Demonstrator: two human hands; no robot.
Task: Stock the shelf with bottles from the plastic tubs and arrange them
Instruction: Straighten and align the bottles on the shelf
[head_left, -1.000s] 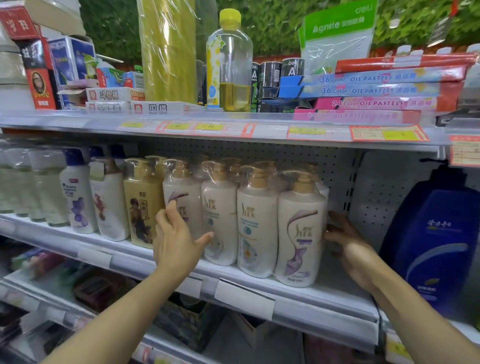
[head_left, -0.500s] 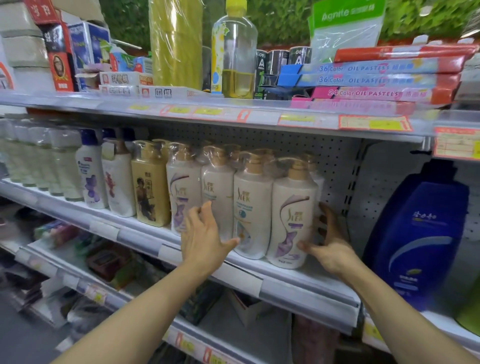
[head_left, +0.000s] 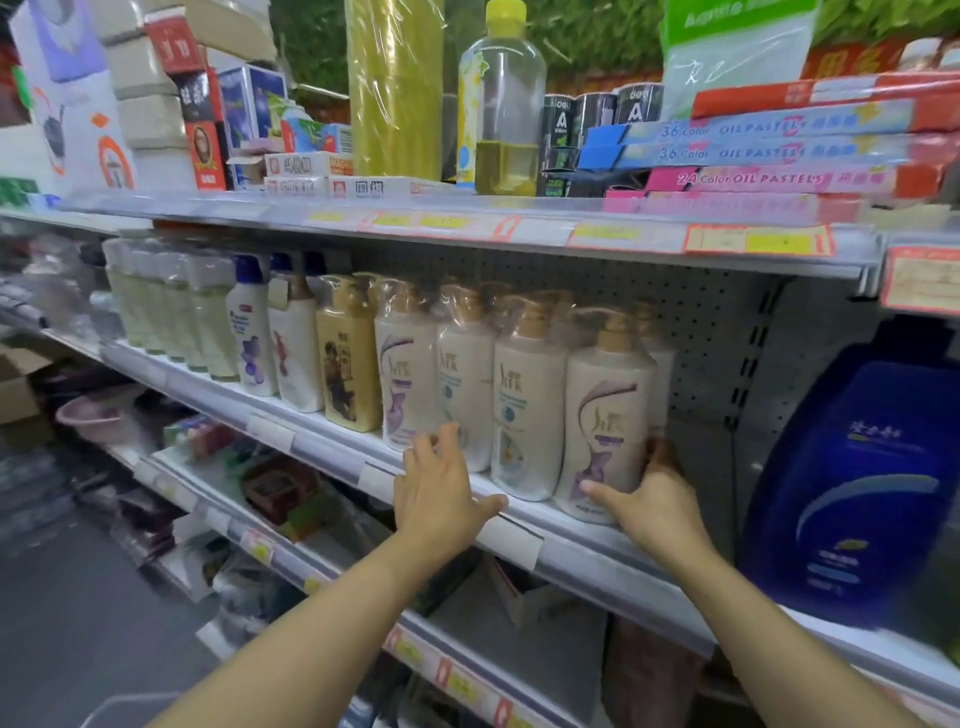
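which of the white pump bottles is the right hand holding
The rightmost front one, with the purple swirl. The right hand grips its base; the left hand only touches the bottles further left.

Open shelf gap right of the right hand; blue jug bounds it, pump bottles crowd leftward.

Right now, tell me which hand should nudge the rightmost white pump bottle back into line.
Right. The right hand already cups the base of the rightmost white pump bottle, thumb in front. The left hand sits at the shelf edge, two bottles away.
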